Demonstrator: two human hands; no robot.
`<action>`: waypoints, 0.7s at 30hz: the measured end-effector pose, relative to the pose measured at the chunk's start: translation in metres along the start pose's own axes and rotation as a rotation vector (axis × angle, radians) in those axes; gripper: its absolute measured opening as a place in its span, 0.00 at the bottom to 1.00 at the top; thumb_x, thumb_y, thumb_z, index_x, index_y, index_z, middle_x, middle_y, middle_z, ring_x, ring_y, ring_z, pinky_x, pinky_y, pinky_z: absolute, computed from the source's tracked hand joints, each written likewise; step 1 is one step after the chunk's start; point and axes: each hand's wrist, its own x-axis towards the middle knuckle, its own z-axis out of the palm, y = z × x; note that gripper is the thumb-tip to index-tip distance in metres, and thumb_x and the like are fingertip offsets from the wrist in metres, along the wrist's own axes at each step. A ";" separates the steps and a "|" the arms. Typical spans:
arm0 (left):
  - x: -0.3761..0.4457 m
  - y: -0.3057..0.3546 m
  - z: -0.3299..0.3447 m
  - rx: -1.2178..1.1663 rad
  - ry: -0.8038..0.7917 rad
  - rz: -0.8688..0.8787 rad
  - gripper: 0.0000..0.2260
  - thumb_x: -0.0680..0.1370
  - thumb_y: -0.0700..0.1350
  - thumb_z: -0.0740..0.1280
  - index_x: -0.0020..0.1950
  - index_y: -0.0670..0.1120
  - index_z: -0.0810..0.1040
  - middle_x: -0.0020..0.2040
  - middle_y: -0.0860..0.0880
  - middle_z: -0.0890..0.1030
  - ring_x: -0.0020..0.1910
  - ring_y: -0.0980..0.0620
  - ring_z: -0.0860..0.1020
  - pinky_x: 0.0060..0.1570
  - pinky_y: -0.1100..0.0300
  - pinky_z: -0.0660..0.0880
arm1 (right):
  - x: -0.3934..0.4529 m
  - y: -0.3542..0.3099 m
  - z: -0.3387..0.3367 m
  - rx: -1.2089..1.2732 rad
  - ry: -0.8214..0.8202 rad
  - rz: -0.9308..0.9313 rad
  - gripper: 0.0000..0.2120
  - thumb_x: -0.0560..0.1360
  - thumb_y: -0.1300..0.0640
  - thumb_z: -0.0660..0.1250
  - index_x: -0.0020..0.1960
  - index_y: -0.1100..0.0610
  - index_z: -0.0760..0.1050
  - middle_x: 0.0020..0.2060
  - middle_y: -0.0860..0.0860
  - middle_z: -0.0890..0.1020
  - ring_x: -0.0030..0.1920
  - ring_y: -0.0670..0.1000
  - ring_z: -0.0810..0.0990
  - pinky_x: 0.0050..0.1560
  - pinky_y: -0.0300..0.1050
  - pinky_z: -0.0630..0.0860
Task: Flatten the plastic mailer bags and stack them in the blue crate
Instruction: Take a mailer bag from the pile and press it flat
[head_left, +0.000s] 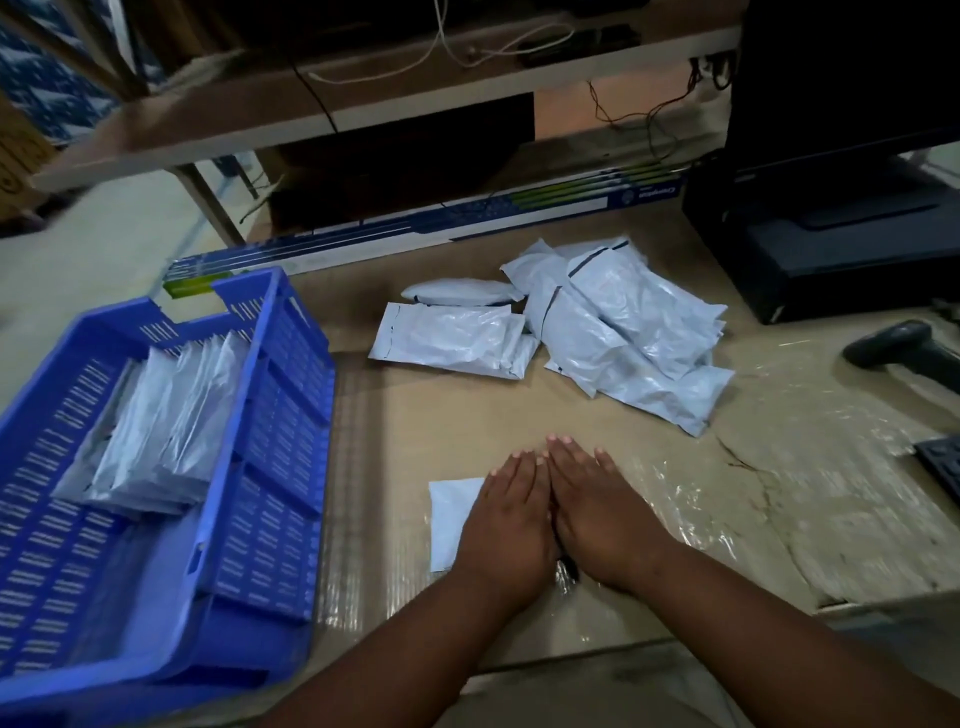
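Across the left of the frame sits the blue slotted plastic crate, with flattened pale grey plastic mailer bags already stacked inside. At lower centre, the left hand and right hand lie side by side, fingers straight and together, pressing one pale mailer bag flat on the brown tabletop. Flattening looks to be the step in hand; next, this bag probably needs lifting leftward into the crate. Upper right of centre, a heap of unflattened grey mailers waits.

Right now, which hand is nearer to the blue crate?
Left. The left hand presses the mailer bag beside the blue crate; the right hand lies on the left hand's far side.
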 end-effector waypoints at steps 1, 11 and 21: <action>0.003 0.001 0.003 -0.006 0.001 -0.010 0.29 0.82 0.48 0.58 0.81 0.39 0.65 0.81 0.39 0.66 0.82 0.42 0.62 0.78 0.42 0.63 | -0.001 0.003 0.003 0.001 0.022 0.016 0.33 0.81 0.47 0.48 0.84 0.55 0.59 0.84 0.54 0.59 0.84 0.54 0.54 0.83 0.58 0.52; 0.001 0.000 0.011 0.075 0.039 -0.056 0.28 0.84 0.50 0.54 0.84 0.42 0.61 0.85 0.43 0.59 0.84 0.46 0.55 0.81 0.44 0.56 | 0.000 0.008 0.011 -0.047 0.058 0.046 0.33 0.82 0.45 0.50 0.83 0.58 0.62 0.83 0.58 0.60 0.83 0.59 0.58 0.81 0.63 0.58; 0.002 -0.004 0.002 0.068 -0.064 -0.055 0.32 0.82 0.52 0.52 0.85 0.41 0.56 0.86 0.41 0.53 0.85 0.45 0.48 0.82 0.41 0.50 | 0.001 0.009 0.013 -0.055 0.073 0.037 0.33 0.82 0.44 0.52 0.84 0.57 0.59 0.84 0.57 0.56 0.84 0.58 0.54 0.82 0.62 0.55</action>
